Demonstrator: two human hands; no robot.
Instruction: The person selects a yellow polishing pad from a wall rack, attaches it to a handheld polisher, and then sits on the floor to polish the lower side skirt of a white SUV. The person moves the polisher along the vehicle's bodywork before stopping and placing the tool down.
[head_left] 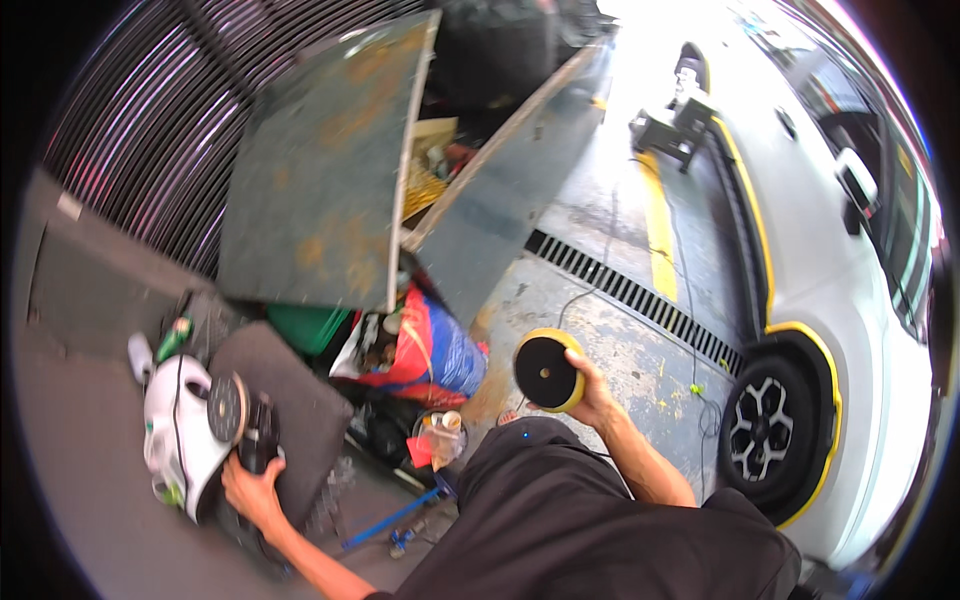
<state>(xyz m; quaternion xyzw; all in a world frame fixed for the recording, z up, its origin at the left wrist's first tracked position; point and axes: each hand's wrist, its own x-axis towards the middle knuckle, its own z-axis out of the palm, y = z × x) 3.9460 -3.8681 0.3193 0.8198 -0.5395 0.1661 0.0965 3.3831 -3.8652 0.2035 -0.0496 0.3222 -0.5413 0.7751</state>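
Observation:
On the left, my left hand [255,490] is wrapped around the body of a black polisher [261,440]. The tool's round backing plate [229,408] faces up, with no pad on it. Beside it stands a white plastic jug-like container [185,420], partly hidden by the plate. My right hand [592,393] grips the edge of a round polishing pad [545,371], yellow at the rim with a black face and a small centre hole. It is held in front of my body, apart from the polisher.
A white car [830,250] with yellow edging stands to the right, its wheel [764,428] close by. A floor drain [640,300] and a cord cross ahead. A leaning board [330,170], a red-blue bag [430,350] and a grey stool [677,132] are around. A blue rod [393,520] lies low.

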